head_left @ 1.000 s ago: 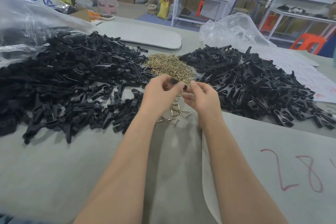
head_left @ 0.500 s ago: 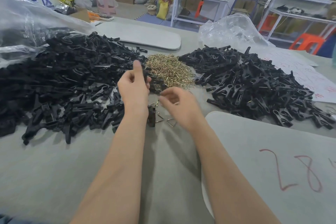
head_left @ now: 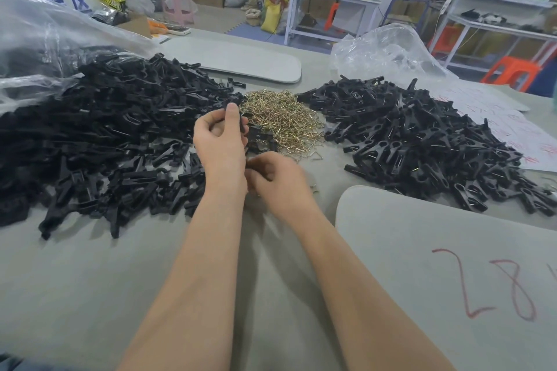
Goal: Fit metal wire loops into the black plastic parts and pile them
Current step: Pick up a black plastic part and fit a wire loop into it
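**Ana:** What do your hands have right now?

**Me:** My left hand (head_left: 221,141) has its fingers curled round one black part (head_left: 242,125), with the thumb pressed up along it, so it stands nearly upright. My right hand (head_left: 277,178) sits low on the table (head_left: 90,295), at 4 o'clock from the left. Its fingers are curled in, but it's blurred, so I can't tell whether it has a loop pinched.

**Ana:** And the stock?

**Me:** The loops (head_left: 283,120) are a brassy heap at 12 o'clock, just beyond my left hand. The big left pile (head_left: 105,129) of parts lies at 9 o'clock and the right pile (head_left: 422,141) at 2 o'clock. Wire glints in the right one, so I take it for the finished lot.

**Ana:** How do they handle?

**Me:** I'd judge the part light, stiff and a bit slick. I grip it by its flat sides mid-body and leave the end free for the wire. The loops look thin, springy and prone to tangling. I think it's better to pinch a stray loop (head_left: 316,156) by a straight side than to dig into the heap.
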### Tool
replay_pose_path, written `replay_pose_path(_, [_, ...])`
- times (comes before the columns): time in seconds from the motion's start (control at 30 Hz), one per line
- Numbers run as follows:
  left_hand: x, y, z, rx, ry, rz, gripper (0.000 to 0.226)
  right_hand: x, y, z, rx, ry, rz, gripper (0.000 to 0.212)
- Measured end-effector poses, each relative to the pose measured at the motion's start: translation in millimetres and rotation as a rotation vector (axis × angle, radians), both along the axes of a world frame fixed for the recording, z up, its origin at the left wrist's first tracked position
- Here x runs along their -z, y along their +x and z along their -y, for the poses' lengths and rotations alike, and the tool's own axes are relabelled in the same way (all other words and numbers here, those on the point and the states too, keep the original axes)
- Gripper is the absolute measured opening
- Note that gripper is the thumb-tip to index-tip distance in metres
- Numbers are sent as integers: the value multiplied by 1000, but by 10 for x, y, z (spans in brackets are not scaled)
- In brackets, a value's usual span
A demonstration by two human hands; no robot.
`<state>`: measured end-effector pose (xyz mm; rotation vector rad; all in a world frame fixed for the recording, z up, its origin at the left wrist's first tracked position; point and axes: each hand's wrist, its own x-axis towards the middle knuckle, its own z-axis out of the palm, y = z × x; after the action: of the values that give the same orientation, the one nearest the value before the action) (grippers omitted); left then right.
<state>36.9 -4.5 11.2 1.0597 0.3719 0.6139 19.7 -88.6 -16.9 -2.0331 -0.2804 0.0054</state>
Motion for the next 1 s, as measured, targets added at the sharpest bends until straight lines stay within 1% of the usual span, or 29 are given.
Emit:
replay_pose_path(0.07, [4, 3, -14, -25, 37, 9, 11, -17, 22, 37, 39, 148, -55, 11])
replay_pose_path(0.13, [14, -2, -15, 3, 86, -6, 19, -60, 58, 122, 61, 255, -76, 13])
replay_pose_path(0.2, [33, -1, 0, 106, 157, -42, 19, -128, 91, 222, 73, 386, -100, 13])
replay_pose_path(0.27, [53, -1, 48, 273, 265, -91, 15, -190, 120, 333, 88, 571, -132, 15])
replay_pose_path(0.33, [78, -3, 112, 420, 377, -128, 13, -225, 139, 439, 92, 710, -140, 16])
replay_pose_path(0.37, [88, -7, 139, 469, 411, -126, 9, -229, 145, 476, 94, 754, -142, 16])
replay_pose_path(0.43, [100, -11, 180, 529, 452, -107, 15, -220, 155, 515, 120, 790, -136, 13])
replay_pose_path(0.53, [119, -6, 186, 548, 473, -101, 15, -194, 172, 497, 188, 737, -86, 11])
replay_pose_path(0.6, [130, 6, 176, 543, 481, -107, 10, -180, 178, 476, 205, 708, -48, 14])
replay_pose_path(0.67, [133, 11, 179, 544, 491, -112, 11, -172, 179, 467, 204, 660, -19, 13])
replay_pose_path(0.73, [134, 18, 182, 537, 491, -117, 12, -174, 170, 456, 174, 572, 30, 15])
replay_pose_path(0.8, [134, 21, 178, 530, 470, -115, 7, -187, 164, 458, 108, 495, 76, 15])
replay_pose_path(0.87, [138, 26, 174, 520, 460, -118, 7, -197, 164, 474, 59, 389, 110, 19])
replay_pose_path(0.93, [142, 26, 173, 514, 459, -127, 7, -190, 178, 504, 92, 254, 174, 20])
replay_pose_path(1.0, [139, 27, 174, 510, 449, -142, 7, -165, 181, 531, 167, 213, 228, 14])
